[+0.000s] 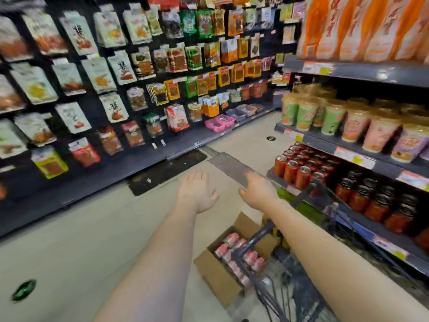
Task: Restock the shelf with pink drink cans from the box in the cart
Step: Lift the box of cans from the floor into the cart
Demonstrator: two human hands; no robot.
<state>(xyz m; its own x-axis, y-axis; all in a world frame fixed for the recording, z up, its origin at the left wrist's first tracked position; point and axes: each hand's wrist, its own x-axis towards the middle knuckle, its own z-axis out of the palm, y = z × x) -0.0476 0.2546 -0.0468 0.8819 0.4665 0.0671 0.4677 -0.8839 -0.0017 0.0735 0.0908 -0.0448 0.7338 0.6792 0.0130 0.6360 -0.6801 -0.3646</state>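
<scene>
An open cardboard box (pixel 216 273) sits low in the aisle, partly behind the dark wire frame of the cart (pixel 260 238). Several pink drink cans (pixel 232 239) stand in rows inside it. Both my arms reach forward above the box. My left hand (pixel 197 191) hangs over the floor, fingers spread, holding nothing. My right hand (pixel 260 189) is also empty with fingers apart, close to the front edge of the lower shelf (pixel 287 185), where red cans (pixel 292 169) stand. Whether the box rests in the cart or beside it is unclear.
Right shelving holds dark-lidded red jars (pixel 376 203) on the lower level and green, pink and purple cups (pixel 352 126) above. A wall of hanging snack packets (pixel 116 84) lines the left side. The beige aisle floor (pixel 81 240) stretches between them.
</scene>
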